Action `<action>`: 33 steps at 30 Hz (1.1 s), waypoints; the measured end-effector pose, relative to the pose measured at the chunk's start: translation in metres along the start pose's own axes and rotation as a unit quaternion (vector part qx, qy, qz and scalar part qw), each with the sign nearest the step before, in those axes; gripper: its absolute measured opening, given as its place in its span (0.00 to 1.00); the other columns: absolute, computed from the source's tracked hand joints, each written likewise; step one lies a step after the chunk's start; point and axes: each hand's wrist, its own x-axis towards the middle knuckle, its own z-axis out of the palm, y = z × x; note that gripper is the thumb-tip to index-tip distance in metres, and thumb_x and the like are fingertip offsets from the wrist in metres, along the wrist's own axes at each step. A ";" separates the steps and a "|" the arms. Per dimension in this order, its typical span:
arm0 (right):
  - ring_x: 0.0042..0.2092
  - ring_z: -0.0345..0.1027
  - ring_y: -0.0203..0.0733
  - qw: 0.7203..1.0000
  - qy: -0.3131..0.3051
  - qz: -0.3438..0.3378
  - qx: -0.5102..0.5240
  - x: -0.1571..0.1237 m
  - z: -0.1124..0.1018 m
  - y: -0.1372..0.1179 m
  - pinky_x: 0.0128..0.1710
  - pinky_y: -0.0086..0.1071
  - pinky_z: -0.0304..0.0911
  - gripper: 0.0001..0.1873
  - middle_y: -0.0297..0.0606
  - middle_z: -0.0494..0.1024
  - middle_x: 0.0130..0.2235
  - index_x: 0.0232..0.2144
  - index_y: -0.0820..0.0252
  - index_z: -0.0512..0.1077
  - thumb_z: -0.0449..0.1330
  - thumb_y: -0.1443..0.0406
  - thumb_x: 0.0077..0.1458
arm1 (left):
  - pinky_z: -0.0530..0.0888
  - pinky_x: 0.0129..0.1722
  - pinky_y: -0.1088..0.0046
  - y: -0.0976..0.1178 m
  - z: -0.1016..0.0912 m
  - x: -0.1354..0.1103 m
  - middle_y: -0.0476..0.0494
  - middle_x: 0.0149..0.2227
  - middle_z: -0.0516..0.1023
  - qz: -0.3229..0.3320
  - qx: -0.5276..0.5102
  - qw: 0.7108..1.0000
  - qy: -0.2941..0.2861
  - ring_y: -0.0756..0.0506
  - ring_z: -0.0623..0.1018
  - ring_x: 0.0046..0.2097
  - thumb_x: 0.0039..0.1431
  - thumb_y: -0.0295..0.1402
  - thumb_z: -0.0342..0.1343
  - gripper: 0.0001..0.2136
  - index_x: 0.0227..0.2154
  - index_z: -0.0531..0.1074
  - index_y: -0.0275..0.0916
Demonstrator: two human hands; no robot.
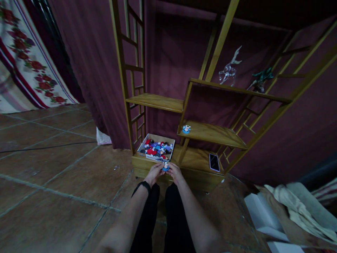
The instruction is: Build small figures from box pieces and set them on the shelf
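Between my two hands is a small toy figurine [165, 166] on a round blue base, held upright just in front of the shelf unit's lowest board. My left hand [154, 172], below a dark wristband, has its fingertips closed on the figurine's left side. From the other side my right hand [175, 171] pinches the same figurine. Right behind my hands, a shallow cardboard box [141, 147] holds many small red, blue, purple and black figurines. A similar figurine with a blue base [186, 129] stands at the left end of the middle shelf.
A phone [214, 162] lies on the lowest board of the wooden shelf unit [155, 102]. Higher up stand a clear glass deer [228, 72] and a dark green ornament [260, 80]. White boxes [264, 214] and cloth lie at right on the tiled floor [65, 179].
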 end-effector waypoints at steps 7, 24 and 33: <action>0.33 0.73 0.39 1.000 -0.014 -0.005 0.007 -0.005 0.001 -0.003 0.33 0.30 0.65 0.18 0.38 0.79 0.33 0.35 0.59 0.73 0.64 0.57 0.39 | 0.70 0.26 0.81 0.001 0.002 -0.001 0.43 0.28 0.77 0.001 -0.014 1.000 0.004 0.53 0.73 0.25 0.43 0.28 0.64 0.09 0.30 0.76 0.33; 0.35 0.73 0.42 0.998 -0.049 -0.026 0.017 0.000 -0.005 0.006 0.38 0.35 0.66 0.22 0.40 0.79 0.33 0.35 0.61 0.75 0.68 0.60 0.33 | 0.72 0.28 0.79 -0.001 -0.003 0.002 0.44 0.24 0.76 -0.007 -0.048 0.998 0.033 0.53 0.74 0.25 0.43 0.25 0.63 0.04 0.26 0.75 0.32; 0.34 0.72 0.42 0.999 -0.033 -0.026 0.006 0.000 -0.006 0.007 0.37 0.35 0.66 0.21 0.39 0.79 0.32 0.33 0.60 0.76 0.69 0.59 0.32 | 0.72 0.28 0.79 0.001 -0.004 0.001 0.42 0.27 0.77 -0.015 -0.042 0.998 0.033 0.52 0.75 0.27 0.41 0.23 0.64 0.06 0.26 0.76 0.32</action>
